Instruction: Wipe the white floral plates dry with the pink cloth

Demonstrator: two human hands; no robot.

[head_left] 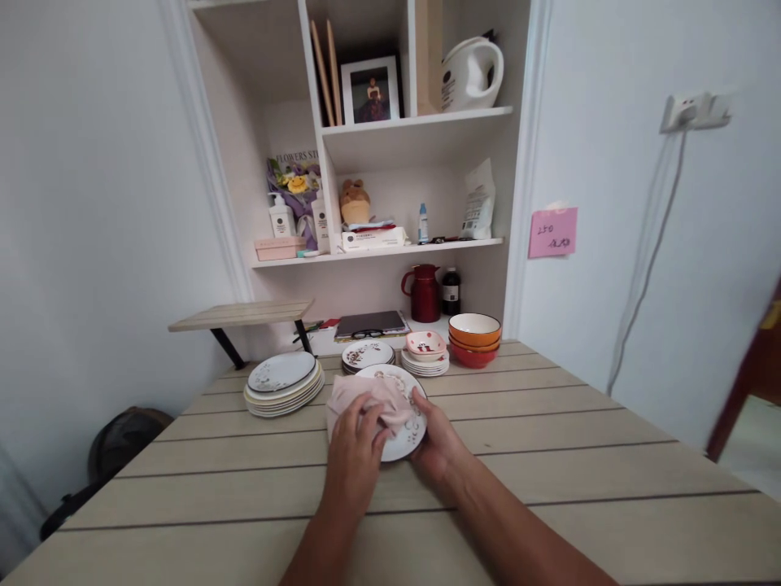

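A white plate (403,442) with a dark rim and a floral pattern is held tilted above the wooden table (256,488). My right hand (440,439) grips its right edge, thumb on top and fingers underneath. My left hand (359,443) presses a pink cloth (366,396) against the plate's face, its fingers bent over the fabric. Part of the cloth hangs past the plate's left side. Behind the plate stands a short stack of patterned plates (368,355).
Stacked plates (284,373) stand at the left, near a small raised wooden shelf (244,315). Small plates (425,366) carry a pink dish (425,345), beside orange and red bowls (474,338). A red jug (424,293) and dark bottle (451,291) stand behind.
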